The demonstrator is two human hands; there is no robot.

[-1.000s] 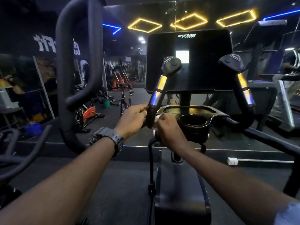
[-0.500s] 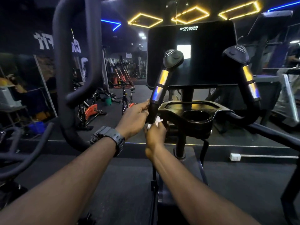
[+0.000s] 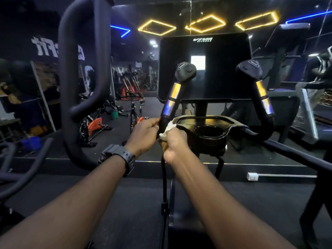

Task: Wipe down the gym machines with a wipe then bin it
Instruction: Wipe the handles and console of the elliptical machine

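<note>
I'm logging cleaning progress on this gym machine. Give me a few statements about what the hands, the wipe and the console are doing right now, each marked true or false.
1. The right hand grips a crumpled white wipe against the base of the left black handlebar grip. True.
2. The left hand hangs free, touching nothing. False: it holds the lower part of that same grip.
3. A dark wristwatch is on the left wrist. True.
4. A bottle stands in the round black cup holder. False: the holder looks empty.
5. The large black console screen shows a bright workout display across its whole face. False: it is dark apart from one small bright rectangle.
</note>
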